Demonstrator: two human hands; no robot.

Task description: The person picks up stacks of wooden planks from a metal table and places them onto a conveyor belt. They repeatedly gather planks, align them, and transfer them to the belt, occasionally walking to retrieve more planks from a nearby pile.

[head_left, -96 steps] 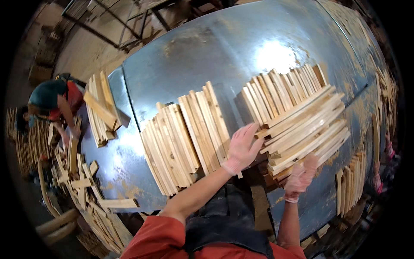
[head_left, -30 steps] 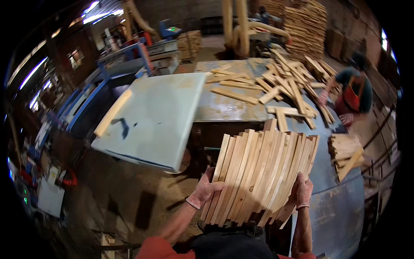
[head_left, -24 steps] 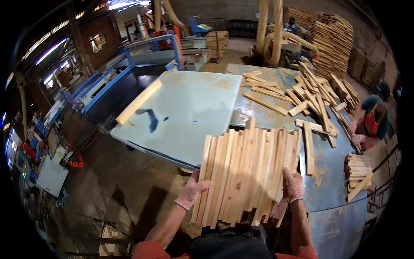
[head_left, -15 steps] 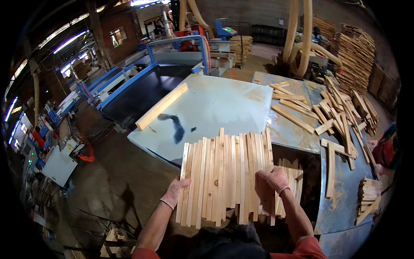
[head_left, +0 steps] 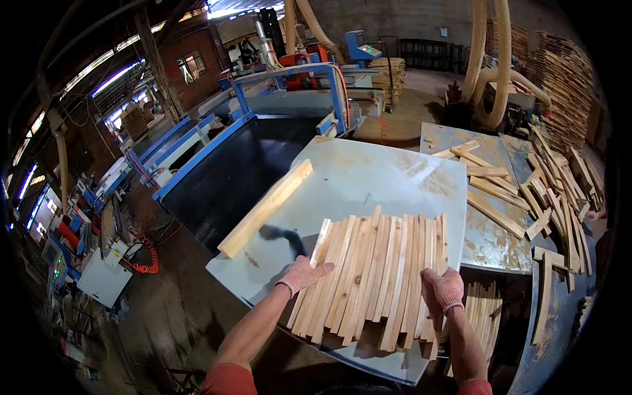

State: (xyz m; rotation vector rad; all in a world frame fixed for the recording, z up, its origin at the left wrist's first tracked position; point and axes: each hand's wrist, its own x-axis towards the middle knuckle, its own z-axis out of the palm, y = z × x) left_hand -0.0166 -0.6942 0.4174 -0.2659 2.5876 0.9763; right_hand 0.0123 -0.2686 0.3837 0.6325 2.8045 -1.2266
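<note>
Both hands carry a wide bundle of wooden slats, pale strips laid side by side in a flat sheaf whose far ends fan out unevenly. The left hand presses against the bundle's left edge with fingers spread over the outermost strips, and the right hand clamps the right edge, thumb on top (both wear thin pinkish gloves, and red sleeves show at the lower rim). The bundle lies low over the near part of a pale blue-grey worktop; whether its underside touches the surface cannot be told. A single long wooden batten lies along the left edge of that worktop, well apart from the bundle, with a dark smear on the surface between them.

Just to the right stands a second, scuffed blue metal table strewn with loose slats lying crosswise in no order. Below the right hand, more short strips stand stacked under the worktop's edge. Beyond the worktop sits a blue-framed machine with a dark bed, and tall stacks of wood rise at the far right beside pale ducting hoses.
</note>
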